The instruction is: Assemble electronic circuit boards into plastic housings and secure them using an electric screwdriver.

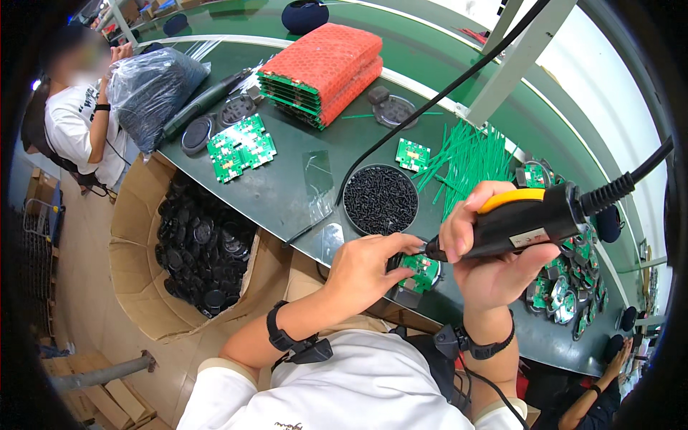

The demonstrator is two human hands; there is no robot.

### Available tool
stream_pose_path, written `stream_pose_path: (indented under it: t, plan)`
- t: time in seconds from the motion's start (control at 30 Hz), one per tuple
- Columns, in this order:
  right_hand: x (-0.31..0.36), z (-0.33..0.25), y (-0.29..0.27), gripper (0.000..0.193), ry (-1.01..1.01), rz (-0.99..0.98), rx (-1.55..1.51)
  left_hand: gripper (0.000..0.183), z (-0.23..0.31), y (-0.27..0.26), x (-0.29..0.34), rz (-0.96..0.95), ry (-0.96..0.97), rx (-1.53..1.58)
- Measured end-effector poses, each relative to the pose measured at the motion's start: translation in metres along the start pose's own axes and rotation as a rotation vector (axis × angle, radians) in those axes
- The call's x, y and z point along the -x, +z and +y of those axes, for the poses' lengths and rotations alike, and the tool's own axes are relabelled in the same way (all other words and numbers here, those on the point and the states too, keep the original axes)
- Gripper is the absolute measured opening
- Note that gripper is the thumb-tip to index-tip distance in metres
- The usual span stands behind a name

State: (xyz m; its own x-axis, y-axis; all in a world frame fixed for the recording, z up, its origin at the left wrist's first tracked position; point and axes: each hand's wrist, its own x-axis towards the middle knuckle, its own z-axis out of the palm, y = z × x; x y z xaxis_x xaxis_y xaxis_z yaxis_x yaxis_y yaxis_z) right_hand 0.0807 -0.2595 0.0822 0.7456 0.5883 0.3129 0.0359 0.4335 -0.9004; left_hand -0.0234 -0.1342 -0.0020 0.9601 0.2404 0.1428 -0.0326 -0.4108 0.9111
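My right hand [479,247] is wrapped around a black electric screwdriver [519,228] with a yellow lever and a thick cable. The tool points left, its tip close to my left fingertips. Below the tip lies a small green circuit board [421,272] on a dark part at the bench's near edge. My left hand [369,266] grips this board from the left, thumb on its edge and index finger bent near the screwdriver tip. Just beyond stands a round dish of black screws [380,199]. Whether a screw sits on the tip is hidden.
Green cable ties [469,161] lie beyond the tool. Finished-looking round assemblies with boards [562,287] pile up at right. Boards in red bubble wrap [322,72] are stacked at the back. A carton of black round parts [204,247] stands left, near another person [82,122].
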Motion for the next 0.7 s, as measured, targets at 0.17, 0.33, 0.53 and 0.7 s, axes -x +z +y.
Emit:
stream_pose_path:
  t: [0.17, 0.33, 0.53, 0.7]
  plan:
    - [-0.0016, 0.003, 0.0024, 0.101, -0.03, -0.017, 0.084, 0.043, 0.0029, -0.0016, 0.0007, -0.003, -0.002, -0.054]
    - [-0.0017, 0.0031, 0.0043, 0.102, -0.02, -0.008, 0.093, 0.043, 0.0058, 0.0003, 0.0018, -0.004, -0.041, -0.104]
    - [0.0005, 0.0077, 0.0068, 0.1, -0.044, 0.036, 0.139, 0.047, 0.0042, 0.0008, 0.0008, 0.015, -0.015, -0.138]
    - [-0.0004, 0.0091, 0.0033, 0.098, -0.01, 0.007, 0.086, 0.049, 0.0046, -0.0008, -0.0013, -0.009, -0.036, -0.155]
